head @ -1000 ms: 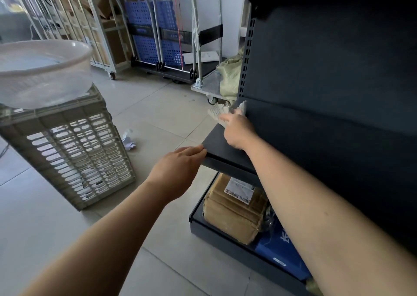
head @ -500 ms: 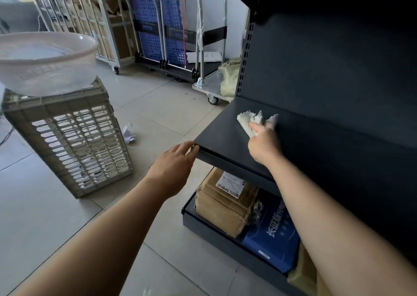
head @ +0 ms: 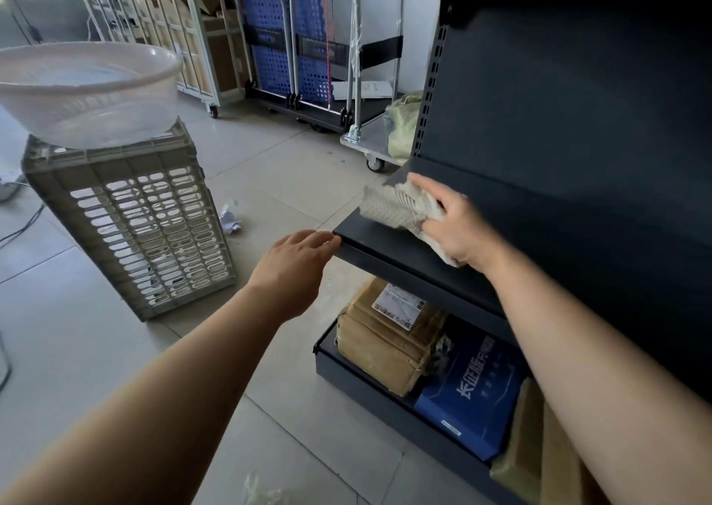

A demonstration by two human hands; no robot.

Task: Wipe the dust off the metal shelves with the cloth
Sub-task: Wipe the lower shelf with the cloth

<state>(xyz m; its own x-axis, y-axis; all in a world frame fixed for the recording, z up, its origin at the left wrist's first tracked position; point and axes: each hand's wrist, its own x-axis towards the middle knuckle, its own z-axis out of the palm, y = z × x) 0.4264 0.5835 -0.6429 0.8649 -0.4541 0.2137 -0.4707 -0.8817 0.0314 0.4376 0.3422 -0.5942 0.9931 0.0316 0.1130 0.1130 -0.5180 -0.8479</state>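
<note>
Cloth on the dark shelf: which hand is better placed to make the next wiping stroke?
Right. The right hand already presses the cloth onto the shelf; the left hand only touches its front corner, empty.

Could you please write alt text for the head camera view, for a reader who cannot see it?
A person's right hand presses a white cloth onto a dark metal shelf while the left hand touches its front corner. Wrapped parcels sit below; a plastic basin rests on a crate.

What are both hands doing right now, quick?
Left hand: open, holding nothing, fingertips on the corner of the metal shelf.
Right hand: closed on the cloth, pressing it onto the shelf.
</note>
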